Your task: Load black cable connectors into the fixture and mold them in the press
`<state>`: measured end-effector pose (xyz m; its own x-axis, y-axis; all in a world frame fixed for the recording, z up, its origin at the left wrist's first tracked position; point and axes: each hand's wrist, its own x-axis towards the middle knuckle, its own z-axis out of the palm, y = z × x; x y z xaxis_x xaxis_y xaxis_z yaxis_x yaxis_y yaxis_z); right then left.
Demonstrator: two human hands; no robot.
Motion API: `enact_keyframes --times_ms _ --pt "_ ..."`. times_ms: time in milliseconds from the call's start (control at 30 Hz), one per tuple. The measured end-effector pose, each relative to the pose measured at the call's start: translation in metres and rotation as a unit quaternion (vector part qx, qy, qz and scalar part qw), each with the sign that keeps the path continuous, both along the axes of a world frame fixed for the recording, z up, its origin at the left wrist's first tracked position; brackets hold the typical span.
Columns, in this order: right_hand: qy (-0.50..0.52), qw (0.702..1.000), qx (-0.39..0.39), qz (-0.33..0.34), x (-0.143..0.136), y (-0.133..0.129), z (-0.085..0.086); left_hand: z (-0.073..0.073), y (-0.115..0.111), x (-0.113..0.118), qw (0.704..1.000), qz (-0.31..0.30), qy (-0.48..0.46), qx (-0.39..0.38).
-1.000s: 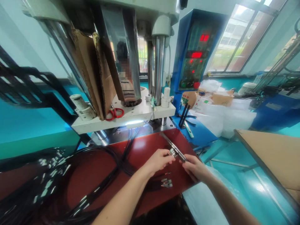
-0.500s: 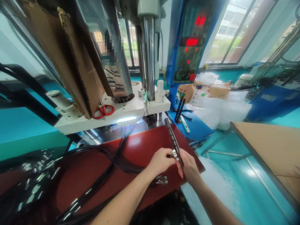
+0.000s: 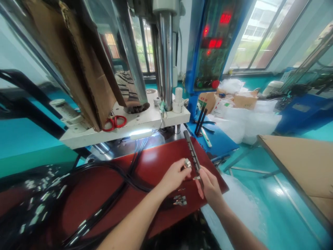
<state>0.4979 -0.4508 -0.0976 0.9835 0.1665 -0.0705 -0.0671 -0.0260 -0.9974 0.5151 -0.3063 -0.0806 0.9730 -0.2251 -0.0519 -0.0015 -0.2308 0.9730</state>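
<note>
My left hand [image 3: 179, 173] is closed, with small metal connectors [image 3: 187, 163] pinched at its fingertips, just left of a long dark slotted bar [image 3: 191, 150]. The lower end of that bar is gripped by my right hand [image 3: 208, 182]. A small metal piece [image 3: 197, 177] sits at the bar beside my right fingers. Below my left hand, several metal connectors [image 3: 180, 200] on dark cables lie on the red board [image 3: 153, 163]. Black cables [image 3: 114, 192] run across the board's left part.
Behind the board stands a press with a white plate [image 3: 145, 121], red-handled scissors [image 3: 114, 123] and cardboard [image 3: 91, 76]. To the right are a blue shelf [image 3: 221, 139] with pliers and a cutter [image 3: 206, 138], a control panel [image 3: 210, 48], and a brown-topped table [image 3: 299, 156].
My left hand has moved a little left, away from the bar, with connectors in its fingers. A small metal piece now shows at the bar. My right hand has hardly moved.
</note>
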Motion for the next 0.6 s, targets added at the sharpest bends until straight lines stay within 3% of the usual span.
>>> enact_keyframes --times_ms 100,300,500,600 --pt "0.006 0.999 0.040 -0.027 0.000 -0.003 -0.004 0.001 0.005 0.005 0.999 0.028 0.032 -0.015" --pt "0.017 0.999 0.048 -0.008 0.000 -0.006 -0.008 0.003 -0.002 0.006 0.989 -0.014 0.147 -0.030" --pt "0.020 0.999 0.041 0.013 0.000 -0.006 -0.003 0.001 -0.009 0.003 0.988 -0.025 0.151 -0.036" --pt "0.033 0.998 0.048 0.005 0.000 -0.005 -0.004 -0.002 -0.007 0.002 0.995 -0.024 0.100 -0.002"
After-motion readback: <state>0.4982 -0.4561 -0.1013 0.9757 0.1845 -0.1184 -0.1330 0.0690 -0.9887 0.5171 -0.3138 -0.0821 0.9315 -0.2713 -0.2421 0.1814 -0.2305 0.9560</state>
